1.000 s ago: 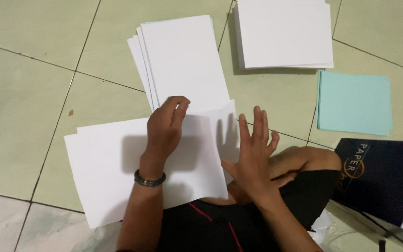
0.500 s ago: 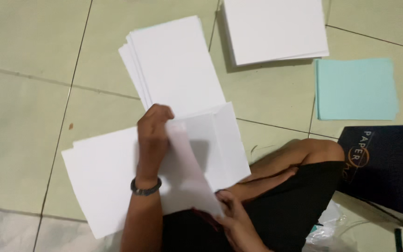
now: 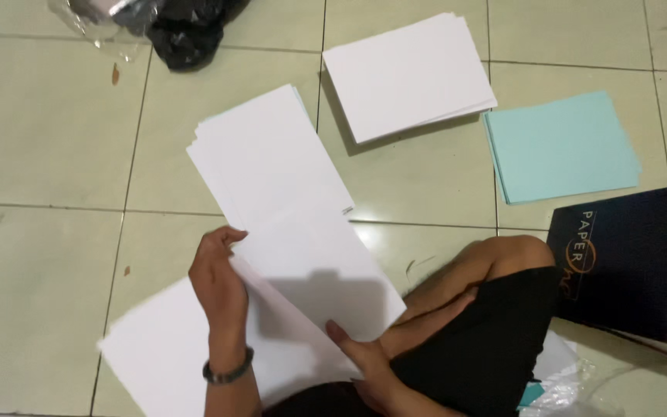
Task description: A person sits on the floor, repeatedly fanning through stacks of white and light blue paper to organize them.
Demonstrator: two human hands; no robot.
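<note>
I sit on a tiled floor with white sheets in front of me. My left hand (image 3: 218, 282), with a dark bracelet at the wrist, grips the left edge of a lifted white sheet (image 3: 314, 274). My right hand (image 3: 360, 359) holds the same sheet at its lower edge, near my bent knee (image 3: 515, 255). Under the sheet lies a spread of white paper (image 3: 156, 355) on the floor. Just beyond it is a fanned stack of white sheets (image 3: 268, 154).
A thicker white paper stack (image 3: 407, 73) lies farther off, with a pale blue paper stack (image 3: 561, 147) to its right. A dark cardboard paper box (image 3: 631, 259) stands at the right. A black bag and clear plastic (image 3: 171, 23) sit at the top left.
The view has shifted, so the stacks appear farther right and lower. My right hand went from flat on the paper to under the sheet's lower edge, and both hands have lifted the sheet.
</note>
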